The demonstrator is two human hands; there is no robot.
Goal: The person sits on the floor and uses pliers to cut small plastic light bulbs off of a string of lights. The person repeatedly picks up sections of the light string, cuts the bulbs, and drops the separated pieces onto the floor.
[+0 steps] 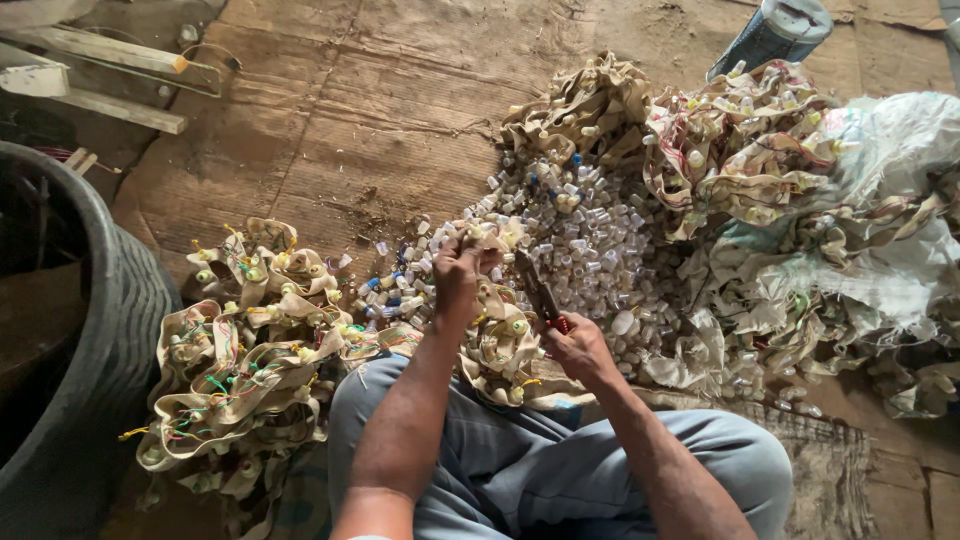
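My left hand (458,280) grips a beige fabric strip (500,340) studded with small round sockets and lifts its upper end in front of me. My right hand (578,347) holds red-handled cutting pliers (540,292), jaws pointing up beside the strip. Right behind both hands lies a heap of small loose plastic caps (585,240), whitish with a few blue ones. I sit on the floor in grey trousers (520,470).
A pile of strips with coloured wires (250,350) lies at my left knee. More tangled strips (740,150) and a crumpled white sack (880,200) fill the right. A big dark tub (100,340) stands at far left, wooden slats (100,60) and a patterned cylinder (775,35) farther back.
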